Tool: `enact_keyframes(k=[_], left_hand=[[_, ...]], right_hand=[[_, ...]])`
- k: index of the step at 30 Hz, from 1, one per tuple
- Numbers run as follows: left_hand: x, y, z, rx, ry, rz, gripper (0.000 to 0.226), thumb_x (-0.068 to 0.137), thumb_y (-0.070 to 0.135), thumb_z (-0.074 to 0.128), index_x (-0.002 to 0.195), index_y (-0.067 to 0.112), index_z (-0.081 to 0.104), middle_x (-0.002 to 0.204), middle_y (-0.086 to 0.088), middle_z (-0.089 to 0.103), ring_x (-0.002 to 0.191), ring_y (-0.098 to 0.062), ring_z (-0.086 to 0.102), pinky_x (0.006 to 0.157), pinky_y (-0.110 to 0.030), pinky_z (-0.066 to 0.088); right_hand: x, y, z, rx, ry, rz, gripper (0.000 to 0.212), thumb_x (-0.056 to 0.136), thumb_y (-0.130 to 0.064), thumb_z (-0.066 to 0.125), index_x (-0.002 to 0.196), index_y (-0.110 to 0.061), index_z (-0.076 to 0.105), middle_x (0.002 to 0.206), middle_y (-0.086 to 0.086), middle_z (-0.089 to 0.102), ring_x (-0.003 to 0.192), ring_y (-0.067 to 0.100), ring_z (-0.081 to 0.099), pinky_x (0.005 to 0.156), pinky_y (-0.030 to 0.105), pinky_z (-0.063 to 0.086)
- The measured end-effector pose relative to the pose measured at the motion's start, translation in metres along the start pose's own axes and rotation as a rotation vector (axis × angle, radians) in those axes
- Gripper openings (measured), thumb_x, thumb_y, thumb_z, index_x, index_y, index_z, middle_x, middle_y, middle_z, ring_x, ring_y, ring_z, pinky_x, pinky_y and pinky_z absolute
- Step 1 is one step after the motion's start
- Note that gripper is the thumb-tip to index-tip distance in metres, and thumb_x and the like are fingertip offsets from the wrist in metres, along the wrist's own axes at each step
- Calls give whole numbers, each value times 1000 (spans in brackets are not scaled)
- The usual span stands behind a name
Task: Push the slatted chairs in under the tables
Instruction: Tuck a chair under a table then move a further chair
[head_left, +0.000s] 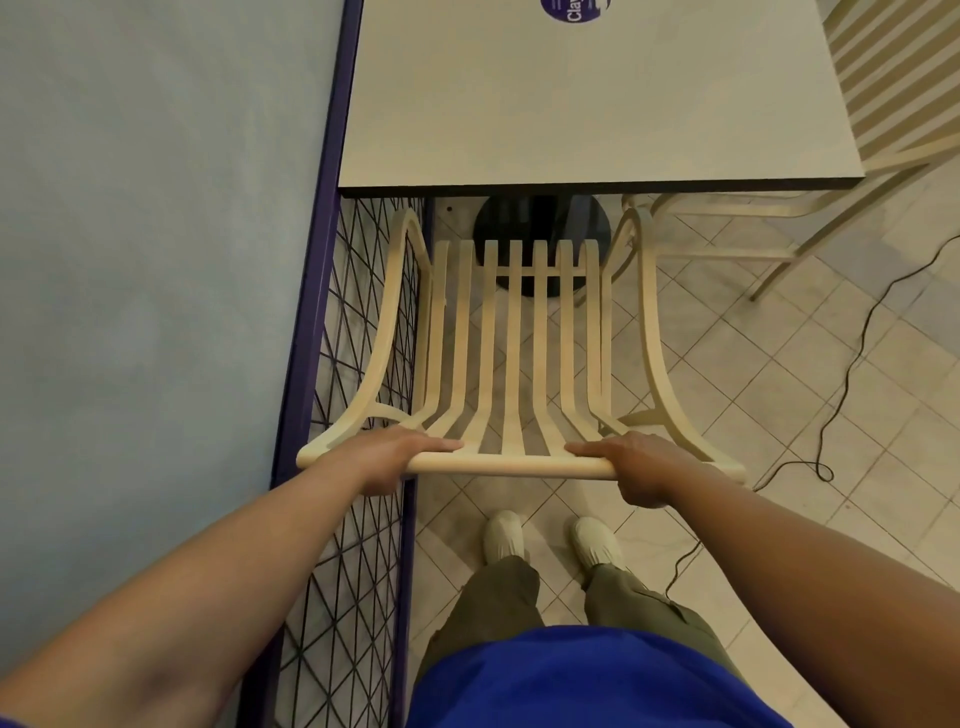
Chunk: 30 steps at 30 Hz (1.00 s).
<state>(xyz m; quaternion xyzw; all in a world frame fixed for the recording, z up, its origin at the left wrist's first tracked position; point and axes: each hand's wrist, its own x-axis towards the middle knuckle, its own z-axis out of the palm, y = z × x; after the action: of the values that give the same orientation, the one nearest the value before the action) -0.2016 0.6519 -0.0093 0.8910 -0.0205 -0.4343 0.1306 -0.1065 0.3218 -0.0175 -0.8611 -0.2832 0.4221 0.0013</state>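
Mostly out: slatted chair (513, 338) faces the counter (597, 104), armrest tips near its edge, seat uncovered. Left grip (400, 457) and right grip (639, 467) both clamped over the top rail (509, 466). Best pushed straight, evenly: mesh partition (363, 312) crowds the chair's left side, pedestal base (540, 218) sits ahead.

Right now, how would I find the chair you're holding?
Find the grey table beside the purple-framed partition. The slatted chair stands at its near edge. Unlike the chair on the right, the left hand and right hand hold its top rail.
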Motion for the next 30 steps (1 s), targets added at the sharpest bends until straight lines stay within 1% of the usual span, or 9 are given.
enact_keyframes(k=[4,6,12,15,17,19,22,27,30], left_hand=[[3,0,-9,3,32,-13,90,95,5,63,147,68,23,126,4,53,105,-18,56,89,-38,51],[3,0,-9,5,29,-21,92,94,5,63,147,68,22,122,4,53,102,-17,56,90,-39,52],[3,2,-11,-6,-17,-49,96,90,8,66,143,73,20,124,6,57,103,-17,57,92,-43,53],[4,4,-12,-17,-38,-55,91,88,15,67,141,74,22,123,9,58,101,-15,58,92,-43,54],[5,7,-13,-42,-37,-60,87,87,13,66,143,69,28,121,8,57,100,-16,58,91,-42,55],[5,11,-11,-27,-30,-79,88,88,7,63,146,65,29,121,5,55,101,-18,58,90,-43,56],[5,16,-9,12,-27,-93,92,90,2,61,150,62,25,119,1,53,100,-21,57,88,-42,56],[8,21,-11,13,-6,-98,92,92,-1,57,151,62,24,113,1,52,93,-20,58,79,-37,55],[9,23,-12,15,2,-96,92,92,-1,57,151,61,25,115,1,52,94,-20,57,76,-34,52]], right_hand=[[3,0,-11,14,13,7,79,94,-5,61,154,-46,30,105,-8,48,88,11,49,79,25,40],[3,0,-12,14,12,5,78,94,-6,61,154,-46,30,103,-9,45,88,11,50,79,25,40],[3,1,-13,35,4,5,78,94,-6,60,153,-47,31,106,-8,48,91,13,53,80,27,43],[3,0,-13,42,-18,19,78,93,-8,60,154,-45,30,117,-3,56,93,14,52,82,28,43],[2,-2,-13,36,-26,19,77,92,-9,61,154,-44,30,125,-1,58,95,14,51,82,28,43],[2,-2,-13,33,-19,19,77,92,-9,61,154,-45,32,123,-2,58,95,15,51,82,28,44],[1,-3,-11,28,3,12,78,93,-5,60,153,-46,33,109,-6,51,91,14,52,79,27,42],[3,2,-16,17,-14,-14,79,93,-4,61,153,-45,32,116,-3,56,93,15,53,81,27,42],[5,5,-16,1,-22,-21,80,93,-5,61,154,-46,31,113,-3,55,92,15,53,80,27,41]])
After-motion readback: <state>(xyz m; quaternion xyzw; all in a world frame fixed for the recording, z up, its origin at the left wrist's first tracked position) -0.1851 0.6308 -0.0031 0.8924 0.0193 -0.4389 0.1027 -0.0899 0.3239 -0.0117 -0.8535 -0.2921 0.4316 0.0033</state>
